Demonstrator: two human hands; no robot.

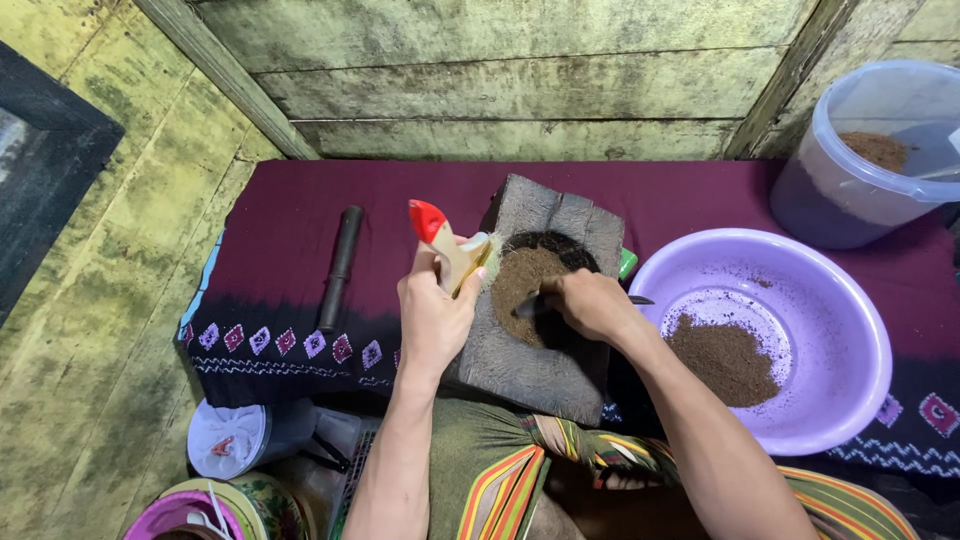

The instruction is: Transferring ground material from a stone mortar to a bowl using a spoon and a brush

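A dark wooden block mould (540, 350) lies tilted toward me on a maroon cloth (280, 220). Its round hollow holds brown powder (525, 275). My left hand (435, 315) grips a wooden paintbrush with a red-tipped handle (445, 240), its bristles at the hollow's left edge. My right hand (590, 305) is closed on a small dark tool (530, 305) that presses into the powder; a thin dark end shows past the hand at the right.
A lilac basin (850, 300) with a heap of brown powder sits at the right. A clear plastic bucket (850, 190) with powder stands at the back right. A dark stick (340, 265) lies left on the cloth. Containers and a lid sit at the lower left.
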